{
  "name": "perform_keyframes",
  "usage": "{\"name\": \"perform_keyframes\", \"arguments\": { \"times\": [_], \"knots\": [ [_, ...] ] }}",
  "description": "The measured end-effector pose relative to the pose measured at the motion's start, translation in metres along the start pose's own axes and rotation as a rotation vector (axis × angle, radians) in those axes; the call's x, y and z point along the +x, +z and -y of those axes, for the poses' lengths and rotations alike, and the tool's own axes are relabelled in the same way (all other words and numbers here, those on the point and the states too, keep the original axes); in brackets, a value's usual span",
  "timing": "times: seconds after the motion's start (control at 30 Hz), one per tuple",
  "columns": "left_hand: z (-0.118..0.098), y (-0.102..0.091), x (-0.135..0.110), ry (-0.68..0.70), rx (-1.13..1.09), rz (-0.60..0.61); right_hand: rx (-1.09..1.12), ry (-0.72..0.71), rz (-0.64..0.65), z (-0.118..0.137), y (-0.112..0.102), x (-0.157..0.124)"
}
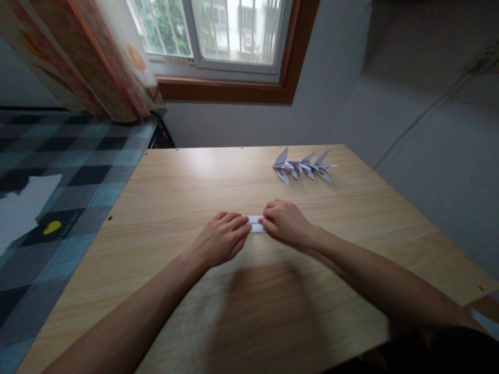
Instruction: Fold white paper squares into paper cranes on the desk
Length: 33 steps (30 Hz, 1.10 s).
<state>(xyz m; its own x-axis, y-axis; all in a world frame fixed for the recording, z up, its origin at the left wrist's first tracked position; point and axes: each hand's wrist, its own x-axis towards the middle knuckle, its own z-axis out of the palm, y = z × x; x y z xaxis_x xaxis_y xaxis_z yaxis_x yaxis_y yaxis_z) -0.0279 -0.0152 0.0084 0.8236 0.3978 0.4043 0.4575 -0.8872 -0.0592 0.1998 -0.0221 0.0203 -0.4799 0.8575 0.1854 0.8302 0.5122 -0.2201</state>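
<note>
A small folded strip of white paper (255,224) lies flat on the wooden table (187,182), with a lengthwise crease or fold edge along its middle. My left hand (226,236) rests over its left end, fingers stretched out and pressing down. At the right end my right hand (286,221) is closed, its thumb and curled fingers pinching the paper's edge. Both ends of the strip are hidden under my fingers. Farther back on the table sit several folded paper cranes (304,167), bunched in a row with pointed wings and tails.
To the left is a bed with a checkered cover (89,182), holding white paper sheets (29,208) and a dark item with a yellow shape (52,227). A curtain (89,57) hangs by the window (234,36). A wall (440,150) borders the table's right side.
</note>
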Motion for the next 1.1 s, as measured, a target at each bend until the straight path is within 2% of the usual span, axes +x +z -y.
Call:
{"name": "perform_keyframes", "arguments": {
  "times": [0.17,0.33,0.47,0.63,0.7,0.77,0.87,1.0,1.1],
  "knots": [
    [0.0,-0.002,-0.001,-0.011,0.032,-0.016,0.266,0.111,0.059,0.003,-0.003,0.032],
    [0.003,0.003,-0.003,0.027,0.047,-0.022,0.507,0.167,0.159,-0.001,-0.004,0.038],
    [0.005,0.005,-0.003,0.033,0.061,-0.031,0.484,0.186,0.192,-0.001,-0.001,0.039],
    [0.002,0.002,-0.004,0.009,0.102,-0.079,0.447,0.288,0.264,0.002,0.002,0.046],
    [0.001,0.002,-0.004,-0.058,0.093,-0.112,0.5,0.324,0.271,0.003,0.003,0.046],
    [0.002,0.004,-0.004,-0.169,0.047,-0.188,0.644,0.36,0.246,0.003,0.004,0.044],
    [0.005,0.008,-0.004,-0.349,-0.112,-0.359,0.91,0.373,0.097,0.006,0.007,0.039],
    [0.006,0.013,-0.003,-0.622,-0.374,-0.592,1.167,0.296,-0.128,0.017,0.014,0.035],
    [0.005,0.016,-0.001,-0.831,-0.666,-0.609,1.31,0.265,-0.219,0.029,0.02,0.036]
  ]
}}
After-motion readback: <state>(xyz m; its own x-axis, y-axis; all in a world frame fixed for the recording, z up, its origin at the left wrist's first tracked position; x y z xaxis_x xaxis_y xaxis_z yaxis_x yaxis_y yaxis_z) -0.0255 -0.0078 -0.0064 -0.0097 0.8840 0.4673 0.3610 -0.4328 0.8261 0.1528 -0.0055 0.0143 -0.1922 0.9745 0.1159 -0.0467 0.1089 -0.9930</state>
